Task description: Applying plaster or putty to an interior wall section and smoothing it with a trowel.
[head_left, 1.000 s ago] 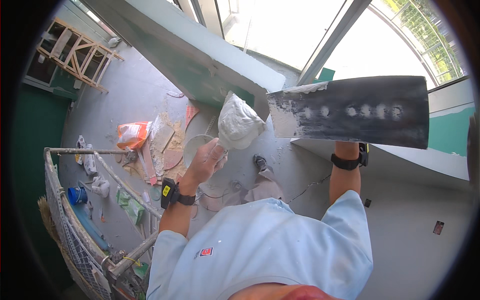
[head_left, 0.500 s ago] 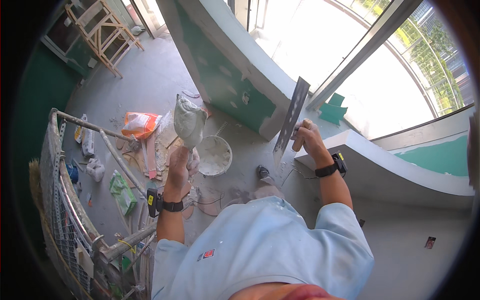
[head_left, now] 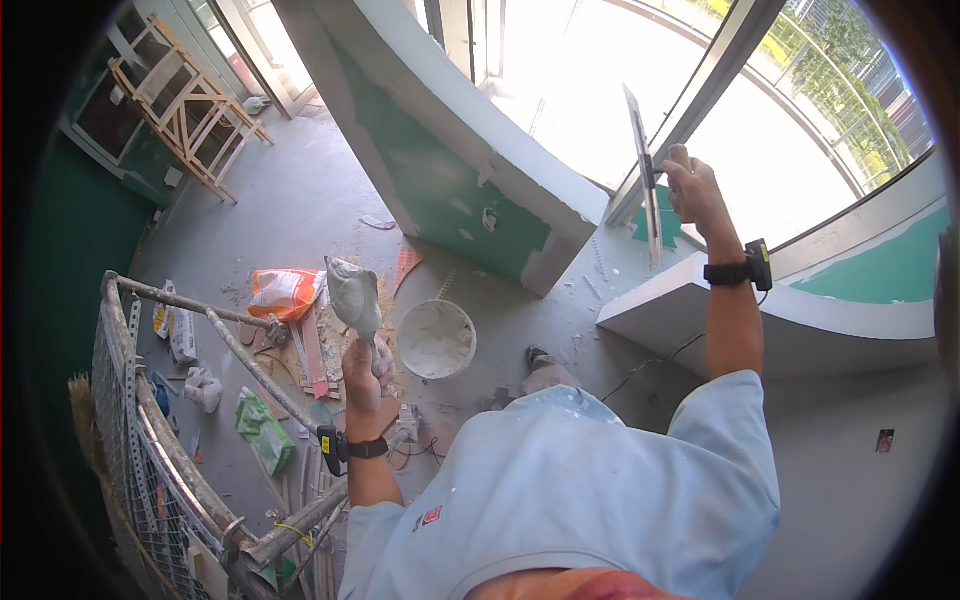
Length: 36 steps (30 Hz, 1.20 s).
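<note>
My left hand [head_left: 364,378] is closed round the handle of a trowel [head_left: 353,296], its blade covered by a thick heap of pale grey-white plaster. It is held up in front of me, left of a white bucket [head_left: 438,377] that has white plaster inside. Out to the right, my right hand [head_left: 700,198] grips the wooden handle of a long flat plastering trowel [head_left: 640,150]. That blade is seen nearly edge-on, apart from the wall behind it. Both wrists wear a black strap with a small device.
A curved, partly plastered green low wall [head_left: 450,190] runs ahead; another curved white ledge [head_left: 650,290] stands right. Metal scaffolding [head_left: 180,300] is at left. An orange-white bag [head_left: 285,293], board scraps and a green bag [head_left: 263,430] lie on the floor. A wooden stepladder [head_left: 190,105] stands far left.
My right hand has swung right and farther out, turning the plastering trowel more upright. My left hand and the loaded trowel have come lower and nearer to me.
</note>
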### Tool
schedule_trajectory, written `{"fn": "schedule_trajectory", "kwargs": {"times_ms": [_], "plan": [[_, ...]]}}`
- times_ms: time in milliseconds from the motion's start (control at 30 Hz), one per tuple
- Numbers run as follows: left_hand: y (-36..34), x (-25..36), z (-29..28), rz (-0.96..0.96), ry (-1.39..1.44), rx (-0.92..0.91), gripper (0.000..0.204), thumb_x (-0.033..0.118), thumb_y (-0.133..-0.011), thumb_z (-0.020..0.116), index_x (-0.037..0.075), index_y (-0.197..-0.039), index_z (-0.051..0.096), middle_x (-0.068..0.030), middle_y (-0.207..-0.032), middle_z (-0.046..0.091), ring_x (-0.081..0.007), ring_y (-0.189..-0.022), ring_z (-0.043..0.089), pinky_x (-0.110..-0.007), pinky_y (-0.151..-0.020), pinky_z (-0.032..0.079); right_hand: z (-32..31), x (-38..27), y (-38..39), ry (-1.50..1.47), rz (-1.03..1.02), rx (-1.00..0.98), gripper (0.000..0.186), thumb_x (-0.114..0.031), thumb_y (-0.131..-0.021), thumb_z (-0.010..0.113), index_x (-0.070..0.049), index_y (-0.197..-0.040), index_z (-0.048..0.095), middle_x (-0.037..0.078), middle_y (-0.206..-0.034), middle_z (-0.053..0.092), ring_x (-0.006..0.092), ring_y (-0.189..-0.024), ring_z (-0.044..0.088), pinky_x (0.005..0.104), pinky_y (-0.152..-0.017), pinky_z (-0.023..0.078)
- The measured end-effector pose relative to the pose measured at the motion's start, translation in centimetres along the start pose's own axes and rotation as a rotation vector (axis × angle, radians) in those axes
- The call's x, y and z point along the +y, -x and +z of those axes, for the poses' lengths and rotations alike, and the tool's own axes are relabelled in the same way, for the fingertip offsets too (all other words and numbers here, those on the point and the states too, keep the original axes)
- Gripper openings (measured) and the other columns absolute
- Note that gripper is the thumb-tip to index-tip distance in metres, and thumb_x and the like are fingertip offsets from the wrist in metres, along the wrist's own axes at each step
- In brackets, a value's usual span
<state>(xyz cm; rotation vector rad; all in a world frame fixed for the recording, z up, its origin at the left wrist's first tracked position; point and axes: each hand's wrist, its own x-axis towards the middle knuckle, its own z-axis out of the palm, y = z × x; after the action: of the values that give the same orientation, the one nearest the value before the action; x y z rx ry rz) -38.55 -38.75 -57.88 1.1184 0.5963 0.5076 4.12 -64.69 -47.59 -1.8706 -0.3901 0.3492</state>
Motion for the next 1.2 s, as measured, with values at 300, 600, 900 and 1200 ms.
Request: {"fn": "schedule_trajectory", "kwargs": {"times_ms": [300, 600, 900, 1200], "plan": [[-3.1, -1.0, -1.4, 0.019, -0.007, -0.036, 0.038, 0.048, -0.089, 0.044, 0.011, -0.081, 0.044, 0.0033, -0.054, 0.036, -0.0053, -0.038, 0.031, -0.019, -0.032, 0.020, -2.3, -6.5, -4.7, 0.043, -0.068, 0.121, 0.036, -0.040, -0.085, 0.054, -0.005, -0.094, 0.055, -0.001, -0.067, 0.046, 0.0033, -0.044, 0.040, 0.0186, -0.034, 0.028], [-6.6, 0.0, 0.6, -0.052, -0.069, 0.115, 0.040, 0.049, -0.089, 0.044, 0.010, -0.080, 0.043, 0.0023, -0.054, 0.035, -0.0056, -0.038, 0.031, -0.019, -0.032, 0.022, 1.2, -15.2, -17.1, -0.395, -0.493, 0.047, 0.034, -0.027, -0.089, 0.048, -0.001, -0.109, 0.054, 0.004, -0.089, 0.059, 0.0074, -0.070, 0.054, 0.0232, -0.056, 0.043], [-10.0, 2.0, 2.8, -0.033, -0.106, 0.445, 0.038, 0.048, -0.090, 0.042, 0.011, -0.080, 0.041, 0.0018, -0.055, 0.034, -0.0066, -0.037, 0.028, -0.021, -0.032, 0.021, 2.4, 3.3, -31.6, 0.540, -0.127, -0.343, 0.046, -0.040, -0.087, 0.049, 0.004, -0.090, 0.061, 0.009, -0.076, 0.060, 0.0165, -0.072, 0.055, 0.0271, -0.061, 0.042], [-13.9, 1.7, 5.8, -0.214, -0.192, 0.522, 0.037, 0.047, -0.090, 0.041, 0.012, -0.081, 0.041, 0.0016, -0.055, 0.035, -0.0071, -0.037, 0.028, -0.020, -0.032, 0.020, 2.5, 25.0, -32.0, 0.850, 0.249, -0.741, 0.066, -0.054, -0.088, 0.040, 0.009, -0.097, 0.060, 0.026, -0.094, 0.060, 0.0353, -0.092, 0.057, 0.0388, -0.081, 0.043]]}}
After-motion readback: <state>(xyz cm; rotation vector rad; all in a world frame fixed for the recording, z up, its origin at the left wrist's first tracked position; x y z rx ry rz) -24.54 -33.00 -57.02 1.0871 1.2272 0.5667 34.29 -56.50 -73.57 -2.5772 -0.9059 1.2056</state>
